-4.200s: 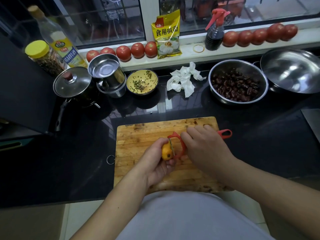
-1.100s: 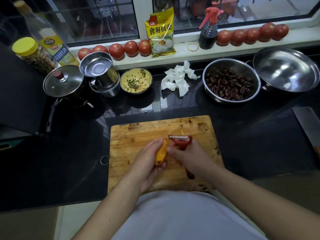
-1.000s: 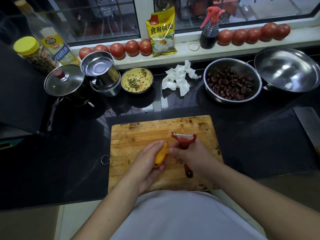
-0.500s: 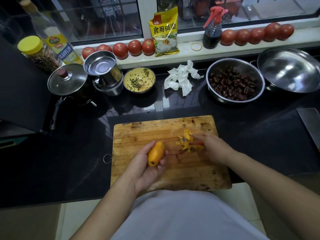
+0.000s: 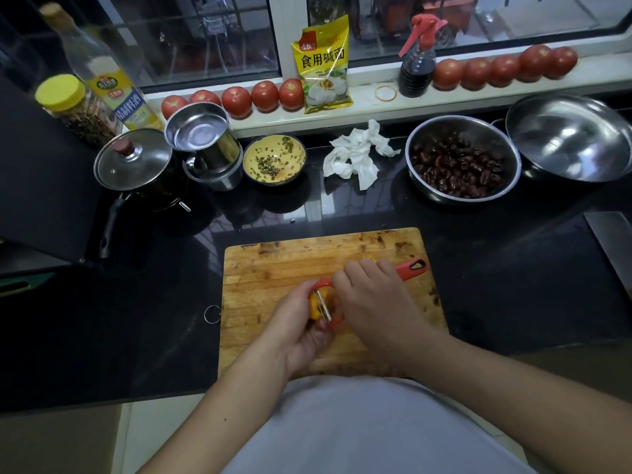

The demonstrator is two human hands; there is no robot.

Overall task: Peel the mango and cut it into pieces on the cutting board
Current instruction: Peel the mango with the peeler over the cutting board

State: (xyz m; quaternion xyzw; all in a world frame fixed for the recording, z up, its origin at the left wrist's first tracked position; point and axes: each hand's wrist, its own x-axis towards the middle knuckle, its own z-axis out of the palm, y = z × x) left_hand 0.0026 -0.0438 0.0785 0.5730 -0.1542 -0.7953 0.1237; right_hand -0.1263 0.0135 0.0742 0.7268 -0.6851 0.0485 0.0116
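A small yellow-orange mango (image 5: 316, 307) sits in my left hand (image 5: 301, 328) just above the wooden cutting board (image 5: 273, 268). My right hand (image 5: 372, 299) grips a red peeler (image 5: 410, 268), handle pointing right, with the metal blade laid against the mango's right side. A bit of yellow peel (image 5: 369, 258) shows on the board behind my right hand's fingers. Most of the mango is hidden by my fingers.
A steel bowl of dark red dates (image 5: 460, 162), an empty steel bowl (image 5: 567, 138), crumpled tissue (image 5: 357, 155), a small yellow bowl (image 5: 273, 159), a steel cup (image 5: 201, 142) and a lidded pot (image 5: 135, 162) stand behind the board. A cleaver blade (image 5: 615, 241) lies at the right edge.
Half a second ago my right hand was at the peel pile on the board, away from the mango. It has come back left and the peeler blade now rests on the mango.
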